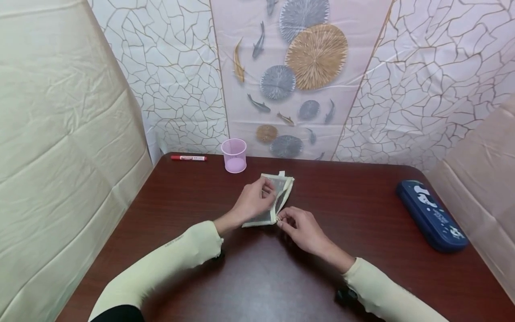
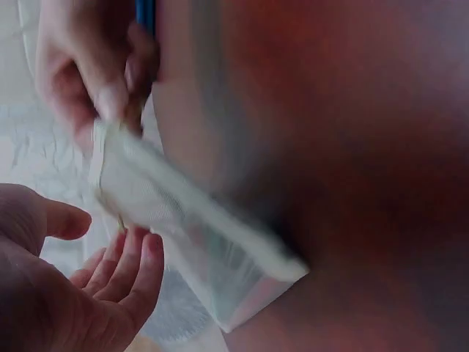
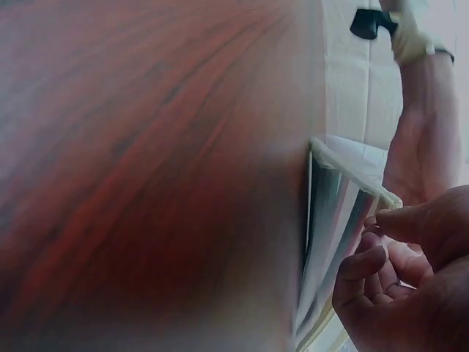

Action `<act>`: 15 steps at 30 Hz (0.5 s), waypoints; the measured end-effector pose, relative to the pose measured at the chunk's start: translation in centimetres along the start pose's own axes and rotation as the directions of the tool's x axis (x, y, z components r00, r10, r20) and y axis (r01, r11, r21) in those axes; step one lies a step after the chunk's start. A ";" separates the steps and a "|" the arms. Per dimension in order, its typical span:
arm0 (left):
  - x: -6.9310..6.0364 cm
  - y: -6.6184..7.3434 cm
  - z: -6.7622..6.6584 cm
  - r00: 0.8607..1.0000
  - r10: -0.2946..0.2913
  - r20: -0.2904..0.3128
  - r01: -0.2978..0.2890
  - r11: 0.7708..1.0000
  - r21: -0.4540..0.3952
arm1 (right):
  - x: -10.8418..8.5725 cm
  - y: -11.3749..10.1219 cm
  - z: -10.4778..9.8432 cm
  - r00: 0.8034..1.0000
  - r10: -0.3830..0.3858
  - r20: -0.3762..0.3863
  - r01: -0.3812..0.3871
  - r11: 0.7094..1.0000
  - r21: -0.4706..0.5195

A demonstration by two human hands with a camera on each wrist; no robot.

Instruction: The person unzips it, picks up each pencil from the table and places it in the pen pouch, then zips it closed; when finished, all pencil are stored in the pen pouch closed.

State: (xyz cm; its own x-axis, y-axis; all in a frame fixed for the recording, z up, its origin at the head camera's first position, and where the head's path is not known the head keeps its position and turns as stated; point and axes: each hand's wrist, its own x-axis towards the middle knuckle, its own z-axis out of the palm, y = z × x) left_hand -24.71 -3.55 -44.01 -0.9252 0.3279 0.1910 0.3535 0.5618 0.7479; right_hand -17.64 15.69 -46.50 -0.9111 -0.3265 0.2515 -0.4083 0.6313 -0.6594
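A small see-through mesh pouch (image 1: 261, 218) with cream edging and a zip along one side lies on the brown table. My right hand (image 1: 303, 230) pinches its near corner at the zip's end between thumb and fingertips. Over the pouch hovers my left hand (image 1: 255, 199), its fingers loosely bent. In the left wrist view the thumb of the left hand (image 2: 80, 286) stands apart from its fingers, whose tips are close to the zip edge of the pouch (image 2: 187, 198); whether they touch it I cannot tell. The right wrist view shows the right hand (image 3: 410, 271) pinching the edging.
Behind the pouch stands a pink plastic cup (image 1: 234, 156), and left of it a red and white marker (image 1: 189, 158) lies near the back edge. On the right side rests a dark blue pencil case (image 1: 432, 217). Cloth-covered walls border the table (image 1: 342, 192).
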 end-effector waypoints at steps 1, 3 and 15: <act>-0.6 0.0 0.1 1.000 0.028 0.004 -0.029 0.999 0.018 | 0.0 0.1 0.0 1.000 -0.006 -0.006 0.006 1.000 -0.005; -1.9 0.0 0.2 0.997 0.081 0.021 -0.082 0.995 0.057 | -0.1 0.2 -0.1 1.000 -0.007 -0.017 0.007 1.000 -0.016; -7.7 1.2 -0.7 0.956 0.235 0.175 -0.290 0.839 0.460 | -1.5 -0.8 0.0 0.992 -0.125 -0.010 0.125 0.990 -0.059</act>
State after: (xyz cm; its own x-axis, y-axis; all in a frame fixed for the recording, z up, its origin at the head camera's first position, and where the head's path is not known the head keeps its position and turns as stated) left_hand -17.25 -5.92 -44.11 -0.7775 0.5783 0.2473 0.6287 0.7256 0.2798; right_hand -15.93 15.63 -46.34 -0.8532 -0.3961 0.3393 -0.5213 0.6260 -0.5800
